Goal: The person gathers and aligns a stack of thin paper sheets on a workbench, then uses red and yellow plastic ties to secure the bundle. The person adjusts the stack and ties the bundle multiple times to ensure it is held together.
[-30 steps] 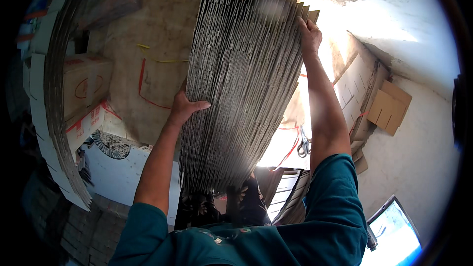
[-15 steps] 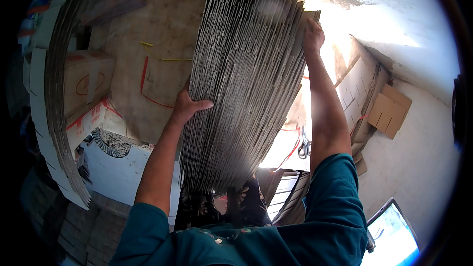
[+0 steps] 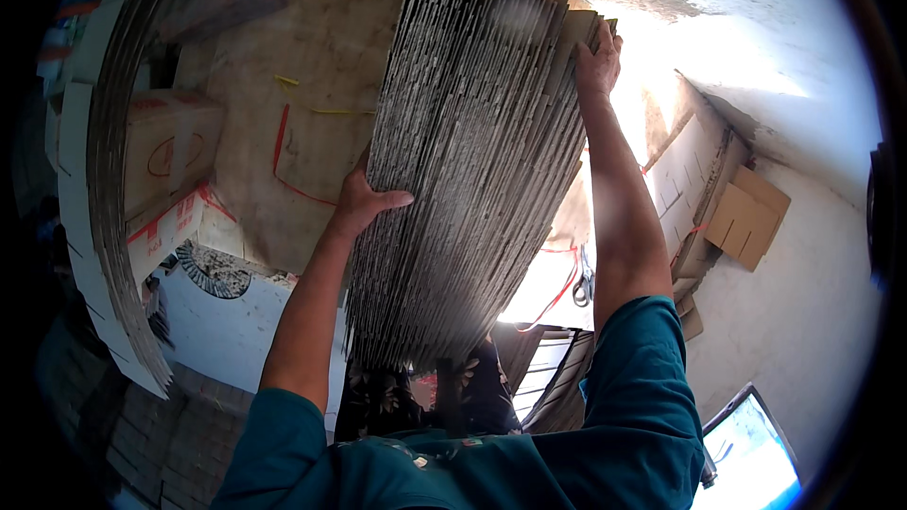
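A thick stack of grey-brown cardboard sheets (image 3: 463, 161) stands on edge before me, its many thin edges facing up. It reaches from the top of the view down to my lap. My left hand (image 3: 364, 203) is closed on the stack's left side, thumb lying over the edges and fingers hidden behind it. At the far right corner my right hand (image 3: 598, 61) grips the outermost sheets, its fingers bent over their top. Those right-hand sheets lean out slightly from the rest.
A curved pile of white-faced cardboard (image 3: 99, 179) stands at the left, beside a printed carton (image 3: 170, 151). Red strap (image 3: 283, 156) lies on the brown table surface (image 3: 246, 66). Scissors (image 3: 583, 285) lie near my right forearm. Cut cardboard pieces (image 3: 749, 217) and a lit screen (image 3: 751, 453) are at the right.
My right hand has shifted slightly left and up along the corner, and its fingers sit differently on the outer sheets. My left hand keeps its hold with almost no movement.
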{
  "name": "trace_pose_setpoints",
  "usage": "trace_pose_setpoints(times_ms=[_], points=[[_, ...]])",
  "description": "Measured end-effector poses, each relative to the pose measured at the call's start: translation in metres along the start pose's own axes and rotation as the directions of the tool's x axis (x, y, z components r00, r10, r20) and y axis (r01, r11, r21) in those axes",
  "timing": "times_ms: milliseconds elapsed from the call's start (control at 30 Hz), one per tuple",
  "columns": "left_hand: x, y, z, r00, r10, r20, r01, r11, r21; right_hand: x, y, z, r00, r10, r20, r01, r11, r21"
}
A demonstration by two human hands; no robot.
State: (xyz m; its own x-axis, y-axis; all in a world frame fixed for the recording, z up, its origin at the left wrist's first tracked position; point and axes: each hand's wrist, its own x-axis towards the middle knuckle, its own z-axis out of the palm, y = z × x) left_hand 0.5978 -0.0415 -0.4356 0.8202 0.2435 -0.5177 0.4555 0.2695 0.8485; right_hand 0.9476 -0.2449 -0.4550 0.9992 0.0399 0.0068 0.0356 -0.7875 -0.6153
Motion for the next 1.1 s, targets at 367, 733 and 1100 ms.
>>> trace_pose_setpoints(times_ms=[367, 733, 1100], points=[[0.0, -0.004, -0.003, 1.0, 0.009, 0.005, -0.009, 0.999, -0.049, -0.019, -0.06, 0.002, 0.986, 0.086, 0.146, -0.009, 0.888, -0.46], [0.0, 0.0, -0.002, 1.0, 0.006, 0.008, -0.005, 0.994, -0.112, -0.013, -0.041, 0.014, 0.994, -0.055, 0.09, 0.081, 0.945, -0.317], [-0.002, 0.002, -0.005, 1.0, 0.012, -0.009, -0.013, 0.997, -0.081, -0.021, -0.081, 0.023, 0.988, 0.028, 0.154, 0.052, 0.871, -0.488]])
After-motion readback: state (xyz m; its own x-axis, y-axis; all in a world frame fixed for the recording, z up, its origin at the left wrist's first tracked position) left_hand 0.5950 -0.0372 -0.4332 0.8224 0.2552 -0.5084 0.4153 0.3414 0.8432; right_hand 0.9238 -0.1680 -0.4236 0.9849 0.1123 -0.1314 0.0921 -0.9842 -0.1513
